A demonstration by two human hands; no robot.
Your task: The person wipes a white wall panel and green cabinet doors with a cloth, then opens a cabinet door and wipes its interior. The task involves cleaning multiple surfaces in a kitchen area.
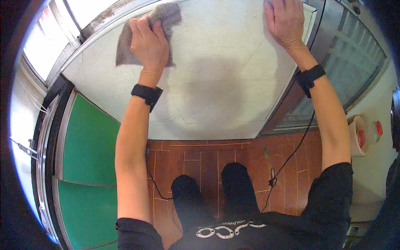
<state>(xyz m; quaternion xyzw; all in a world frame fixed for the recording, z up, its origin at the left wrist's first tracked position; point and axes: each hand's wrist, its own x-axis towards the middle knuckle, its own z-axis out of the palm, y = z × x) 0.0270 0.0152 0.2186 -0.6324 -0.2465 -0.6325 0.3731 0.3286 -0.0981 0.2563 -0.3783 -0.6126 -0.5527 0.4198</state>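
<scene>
My left hand (148, 43) grips a grey-brown cloth (126, 50) near the upper left of a white panel (215, 90). The cloth lies against the panel, one bunched end sticking out up and to the right of my fingers. Toward the panel's upper right edge, my right hand (286, 23) rests with its fingers together and no object visible in it; its fingertips are cut off by the picture's top. Thin cracks run across the panel's lower part. Both wrists wear black bands.
Green panels (90, 140) in a metal frame stand at the left, below a bright window (47, 43). A ribbed glass door (347, 68) is at the right. A black cable (300, 143) hangs down to the brown plank-pattern floor (209, 162). A pale bucket (357, 134) stands far right.
</scene>
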